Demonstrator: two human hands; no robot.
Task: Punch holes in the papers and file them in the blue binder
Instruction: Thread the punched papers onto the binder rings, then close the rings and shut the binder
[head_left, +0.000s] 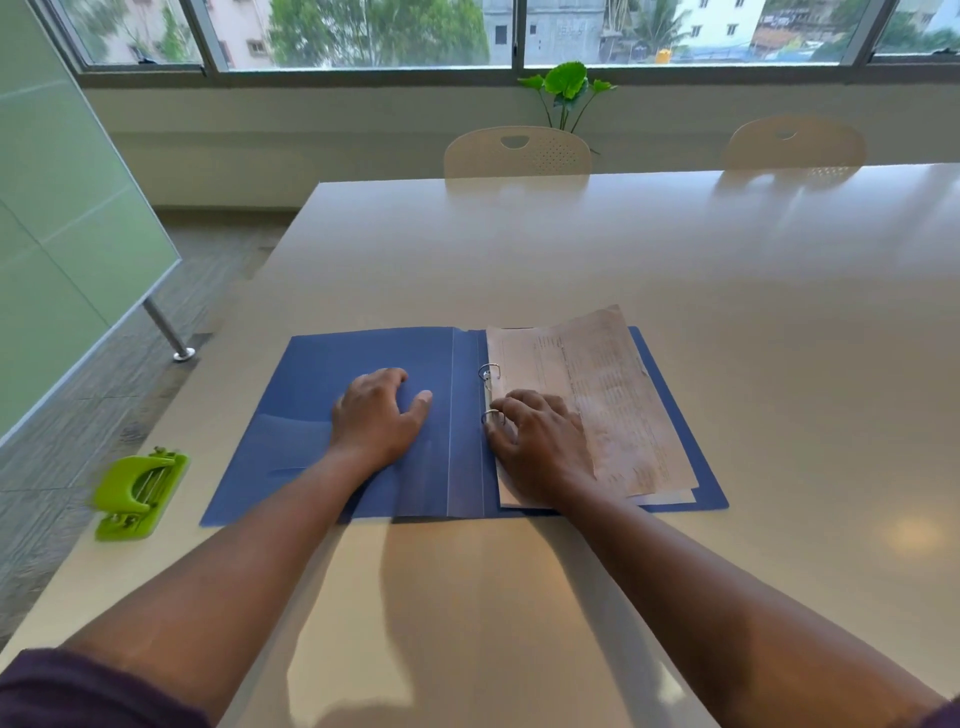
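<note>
The blue binder (311, 405) lies open flat on the white table. A stack of printed papers (613, 400) rests on its right half, beside two metal rings (489, 373) at the spine. My left hand (376, 415) lies palm down on the binder's left cover, fingers spread, holding nothing. My right hand (540, 441) presses on the papers' left edge, with its fingertips at the lower ring. A green hole punch (139, 493) sits near the table's left edge, apart from both hands.
The white table (675, 249) stretches far ahead and to the right. Two pale chairs (517, 151) stand at its far side below the window, with a green plant (567, 88) behind. A frosted glass partition (62, 234) stands to the left, off the table.
</note>
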